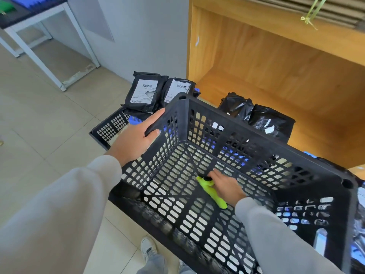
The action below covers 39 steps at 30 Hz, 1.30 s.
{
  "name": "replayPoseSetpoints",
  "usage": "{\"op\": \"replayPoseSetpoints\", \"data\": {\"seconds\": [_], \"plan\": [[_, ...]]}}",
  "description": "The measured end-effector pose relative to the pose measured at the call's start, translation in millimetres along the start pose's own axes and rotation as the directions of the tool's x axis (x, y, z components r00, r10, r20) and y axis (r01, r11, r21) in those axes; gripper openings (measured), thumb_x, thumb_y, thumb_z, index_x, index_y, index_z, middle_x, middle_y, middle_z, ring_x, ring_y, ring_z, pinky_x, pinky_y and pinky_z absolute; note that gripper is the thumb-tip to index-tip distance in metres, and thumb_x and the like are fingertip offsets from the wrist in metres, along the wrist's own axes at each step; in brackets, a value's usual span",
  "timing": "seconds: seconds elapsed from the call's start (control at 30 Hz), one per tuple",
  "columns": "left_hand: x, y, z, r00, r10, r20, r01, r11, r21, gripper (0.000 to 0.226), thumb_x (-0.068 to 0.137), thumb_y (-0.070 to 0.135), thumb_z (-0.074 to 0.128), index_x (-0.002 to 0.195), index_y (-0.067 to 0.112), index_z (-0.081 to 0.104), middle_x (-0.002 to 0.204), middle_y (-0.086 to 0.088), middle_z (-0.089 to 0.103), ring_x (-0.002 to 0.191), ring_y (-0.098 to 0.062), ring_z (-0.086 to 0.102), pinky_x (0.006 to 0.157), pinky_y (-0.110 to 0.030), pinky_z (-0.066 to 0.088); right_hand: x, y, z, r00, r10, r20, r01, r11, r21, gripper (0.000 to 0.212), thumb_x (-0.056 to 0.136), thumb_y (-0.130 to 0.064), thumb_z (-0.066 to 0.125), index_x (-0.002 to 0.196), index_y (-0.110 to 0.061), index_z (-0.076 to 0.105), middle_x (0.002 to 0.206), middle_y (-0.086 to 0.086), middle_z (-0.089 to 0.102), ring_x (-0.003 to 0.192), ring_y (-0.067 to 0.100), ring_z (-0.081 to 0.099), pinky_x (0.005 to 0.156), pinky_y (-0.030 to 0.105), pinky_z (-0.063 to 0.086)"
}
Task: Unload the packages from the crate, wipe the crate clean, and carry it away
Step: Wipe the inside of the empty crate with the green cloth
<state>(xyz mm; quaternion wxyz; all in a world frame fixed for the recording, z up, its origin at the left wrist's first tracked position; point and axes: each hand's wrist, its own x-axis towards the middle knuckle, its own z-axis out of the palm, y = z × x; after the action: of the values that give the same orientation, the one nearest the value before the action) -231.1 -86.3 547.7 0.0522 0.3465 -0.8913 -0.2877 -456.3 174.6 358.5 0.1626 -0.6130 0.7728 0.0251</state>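
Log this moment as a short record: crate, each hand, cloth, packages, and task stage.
crate: black slotted crate, held tilted, nothing inside but the cloth and a hand
left hand: left hand grips the crate's rim at a corner
right hand: right hand inside the crate, holding the cloth against the bottom
cloth: green cloth, bunched up
packages: black packages outside, beyond the crate, partly in a second crate
stage: unloaded, wiping

Bright, even light — soft shadows, wide-angle bending at edges.
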Motion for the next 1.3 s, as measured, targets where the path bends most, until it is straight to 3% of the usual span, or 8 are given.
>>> {"op": "replayPoseSetpoints", "data": {"seconds": [0.2,0.43,0.53,0.63,0.7,0.9,1.03,1.3], "plan": [[2,-2,1,1.000,0.007,-0.001,-0.007,1.000,-0.011,0.061,0.105,0.046,0.043,0.149,0.070,0.007,0.063,-0.023,0.059,0.060,-0.039,0.063,0.063,-0.052,0.058,12,26,-18,0.989,0.026,-0.144,-0.054,0.980,-0.192,0.053,0.058,0.006,0.081,0.104,-0.015,0.067,0.095,0.003,0.064,0.054,0.024,0.063,0.037,0.030,0.036],[0,0,0,1.000,0.006,-0.004,-0.006,1.000,0.017,0.061,0.106,0.046,0.042,0.150,0.068,0.007,0.063,-0.023,0.059,0.059,-0.039,0.062,0.060,-0.051,0.057,7,36,-21,0.985,0.038,-0.169,-0.085,0.956,-0.281,0.084,0.042,0.008,0.086,0.122,-0.009,0.065,0.106,0.008,0.063,0.090,0.030,0.061,0.061,0.038,0.054],[-1,2,0,1.000,0.006,-0.006,-0.005,0.999,0.043,0.061,0.106,0.045,0.041,0.152,0.065,0.006,0.063,-0.023,0.058,0.059,-0.039,0.061,0.057,-0.052,0.055,-2,23,-6,0.953,0.198,-0.229,-0.207,0.978,-0.015,0.074,0.053,0.012,0.083,0.123,-0.007,0.067,0.106,0.010,0.064,0.091,0.031,0.065,0.071,0.040,0.058],[-1,2,-1,1.000,0.013,-0.009,-0.013,0.998,0.066,0.062,0.106,0.045,0.041,0.152,0.065,0.005,0.062,-0.022,0.058,0.058,-0.040,0.061,0.055,-0.052,0.055,-8,9,4,0.855,0.480,-0.196,-0.371,0.830,0.417,0.054,0.074,0.008,0.073,0.125,-0.009,0.062,0.119,0.009,0.063,0.101,0.031,0.066,0.085,0.041,0.055],[-2,1,-1,1.000,0.017,-0.010,-0.016,0.997,0.072,0.062,0.106,0.044,0.041,0.151,0.066,0.005,0.062,-0.022,0.059,0.057,-0.039,0.061,0.055,-0.053,0.055,-11,7,3,0.839,0.528,-0.130,-0.390,0.751,0.532,0.046,0.080,0.003,0.071,0.123,-0.013,0.063,0.122,0.003,0.063,0.105,0.025,0.065,0.092,0.037,0.050],[-4,3,-1,1.000,0.010,-0.015,-0.009,0.993,0.116,0.061,0.108,0.042,0.038,0.152,0.064,0.003,0.059,-0.019,0.058,0.046,-0.023,0.048,0.051,-0.048,0.054,-33,-8,9,0.909,0.418,-0.009,-0.328,0.726,0.604,0.042,0.078,0.001,0.077,0.112,-0.022,0.066,0.113,-0.009,0.065,0.102,0.010,0.064,0.098,0.029,0.051],[-3,4,1,0.999,0.013,-0.036,-0.006,0.985,0.173,0.061,0.109,0.040,0.037,0.155,0.059,0.003,0.049,-0.002,0.042,0.043,-0.016,0.039,0.042,-0.033,0.038,-43,-23,13,0.935,0.347,0.079,-0.322,0.731,0.602,0.039,0.079,-0.002,0.077,0.107,-0.026,0.065,0.109,-0.012,0.063,0.101,0.007,0.062,0.096,0.023,0.048],[-4,3,1,1.000,-0.001,-0.028,0.006,0.982,0.187,0.060,0.109,0.041,0.035,0.155,0.060,0.001,0.049,-0.002,0.040,0.043,-0.019,0.039,0.042,-0.030,0.036,-62,-60,19,0.956,0.134,0.260,-0.267,0.767,0.584,0.036,0.082,-0.005,0.074,0.109,-0.025,0.064,0.113,-0.008,0.066,0.106,0.008,0.062,0.098,0.028,0.051]]}}
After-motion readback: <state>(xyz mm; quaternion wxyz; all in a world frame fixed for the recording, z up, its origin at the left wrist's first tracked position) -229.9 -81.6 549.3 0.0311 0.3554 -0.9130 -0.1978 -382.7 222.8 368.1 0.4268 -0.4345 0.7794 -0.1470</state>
